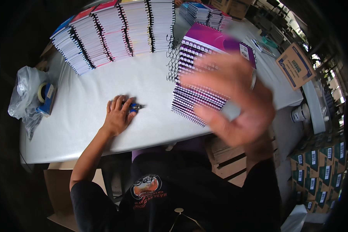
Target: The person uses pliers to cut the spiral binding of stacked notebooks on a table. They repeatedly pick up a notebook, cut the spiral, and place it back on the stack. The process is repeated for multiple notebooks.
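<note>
The white-covered table (85,96) is filling the middle of the view, and along its far edge, over on the left, a row of tall book stacks (110,34) is standing, dark bindings running down between the white pages. Right of that row, the purple stack (189,63) of coil-bound books is rising on the right half of the table, its lower end reaching toward the near edge. Behind it, smaller book piles (205,15) are sitting by the far edge. A brown cardboard box (295,65) is leaning at the right edge, and a clear plastic bag (29,83) is slumping over the left edge.

And here is the right hand (239,92), hovering large and blurred in front of the purple stack! Its fingers are spreading apart, thumb well clear, holding nothing that is showing; whether it is touching the books, I cannot tell. The left hand (118,114) is resting near the near edge, its fingers curling over the blue handles of the pliers (135,106), metal tip pointing right. Dark wire loops (173,63) are poking out along the purple stack's left side. Beside the bag, a tape roll (41,92) is sitting against a small blue box (47,102).
</note>
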`<act>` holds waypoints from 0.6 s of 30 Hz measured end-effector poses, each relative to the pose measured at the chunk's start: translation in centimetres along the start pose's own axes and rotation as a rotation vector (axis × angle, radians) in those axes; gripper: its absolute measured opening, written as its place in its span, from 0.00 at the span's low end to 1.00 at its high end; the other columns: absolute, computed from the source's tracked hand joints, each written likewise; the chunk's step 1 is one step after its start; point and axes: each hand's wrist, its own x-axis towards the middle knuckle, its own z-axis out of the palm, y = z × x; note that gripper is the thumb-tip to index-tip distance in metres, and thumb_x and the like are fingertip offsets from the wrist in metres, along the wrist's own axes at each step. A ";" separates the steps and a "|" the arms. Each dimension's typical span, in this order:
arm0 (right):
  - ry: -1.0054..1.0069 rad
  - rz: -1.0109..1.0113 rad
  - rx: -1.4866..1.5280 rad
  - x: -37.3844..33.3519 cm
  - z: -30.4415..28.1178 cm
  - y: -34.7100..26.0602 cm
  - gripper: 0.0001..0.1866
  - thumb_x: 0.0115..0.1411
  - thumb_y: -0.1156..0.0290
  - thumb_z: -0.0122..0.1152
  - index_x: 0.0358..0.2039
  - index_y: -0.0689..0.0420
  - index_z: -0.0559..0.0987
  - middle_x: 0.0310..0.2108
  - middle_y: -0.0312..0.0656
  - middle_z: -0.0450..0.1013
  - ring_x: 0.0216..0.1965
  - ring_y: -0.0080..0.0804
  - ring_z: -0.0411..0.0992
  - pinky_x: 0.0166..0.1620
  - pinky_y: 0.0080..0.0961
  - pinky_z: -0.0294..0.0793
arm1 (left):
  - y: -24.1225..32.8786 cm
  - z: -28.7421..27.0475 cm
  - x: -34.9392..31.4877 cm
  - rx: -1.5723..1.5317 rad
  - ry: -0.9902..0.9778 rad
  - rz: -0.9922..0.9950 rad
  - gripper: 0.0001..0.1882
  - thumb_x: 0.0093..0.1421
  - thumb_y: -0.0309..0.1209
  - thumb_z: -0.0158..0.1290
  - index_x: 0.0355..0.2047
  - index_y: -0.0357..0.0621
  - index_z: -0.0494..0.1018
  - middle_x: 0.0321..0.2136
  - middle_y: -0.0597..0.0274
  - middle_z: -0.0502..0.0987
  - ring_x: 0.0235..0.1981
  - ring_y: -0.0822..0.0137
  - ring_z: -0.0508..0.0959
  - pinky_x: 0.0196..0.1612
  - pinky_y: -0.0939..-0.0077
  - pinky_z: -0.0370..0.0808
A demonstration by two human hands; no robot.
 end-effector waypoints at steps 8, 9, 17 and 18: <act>-0.847 0.309 -0.175 12.6 1.2 5.7 0.18 0.55 0.62 0.54 0.35 0.67 0.77 0.33 0.55 0.74 0.31 0.46 0.73 0.38 0.36 0.72 | 6.2 -3.7 1.9 -2.083 0.000 -0.511 0.20 0.59 0.45 0.41 0.40 0.42 0.69 0.29 0.64 0.72 0.34 0.69 0.72 0.36 0.68 0.69; -0.877 0.225 -0.261 12.2 1.2 5.5 0.17 0.55 0.61 0.55 0.32 0.66 0.77 0.29 0.52 0.74 0.27 0.44 0.72 0.35 0.34 0.73 | 7.9 -4.3 2.0 -2.348 -0.064 -0.364 0.21 0.59 0.44 0.40 0.42 0.41 0.69 0.32 0.62 0.72 0.36 0.67 0.73 0.40 0.66 0.71; -1.606 0.357 -0.641 12.3 9.6 6.6 0.21 0.48 0.58 0.67 0.37 0.62 0.81 0.38 0.48 0.76 0.40 0.41 0.74 0.43 0.34 0.72 | 15.8 -4.3 2.5 -2.876 -0.456 0.220 0.29 0.67 0.52 0.29 0.55 0.42 0.60 0.45 0.50 0.70 0.48 0.52 0.72 0.46 0.50 0.73; -1.634 0.294 -0.671 11.8 10.1 6.7 0.22 0.48 0.58 0.67 0.38 0.62 0.80 0.38 0.47 0.76 0.41 0.41 0.74 0.42 0.35 0.72 | 15.9 -4.1 2.6 -2.907 -0.465 0.186 0.29 0.67 0.52 0.28 0.55 0.43 0.60 0.45 0.50 0.70 0.48 0.52 0.72 0.47 0.49 0.73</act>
